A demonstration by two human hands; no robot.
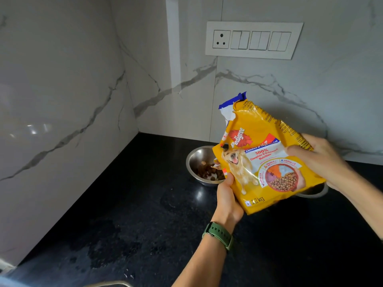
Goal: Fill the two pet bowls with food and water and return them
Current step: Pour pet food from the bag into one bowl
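At the far left, marble wall panels meet in a corner above the black tabletop, which shows a few damp patches near the front. Further right stands a steel bowl with brown kibble lying in its bottom, only a shallow layer so far. The left hand, a green watch strap on its wrist, grips the lower edge of the yellow food bag, its fingers curled under the bag and mostly hidden. The bag is held up over the tabletop, its torn mouth at the upper left, just above and beside the bowl. The right hand clasps the bag's other side, fingers wrapped over the front. Under the bag's right end, the rim of a second bowl peeks out; its contents are hidden. A switch panel sits on the wall above.

The food-filling step seems to be in hand. Next, the bag likely needs tipping mouth-down over the bowl, or setting aside if the portion is enough.
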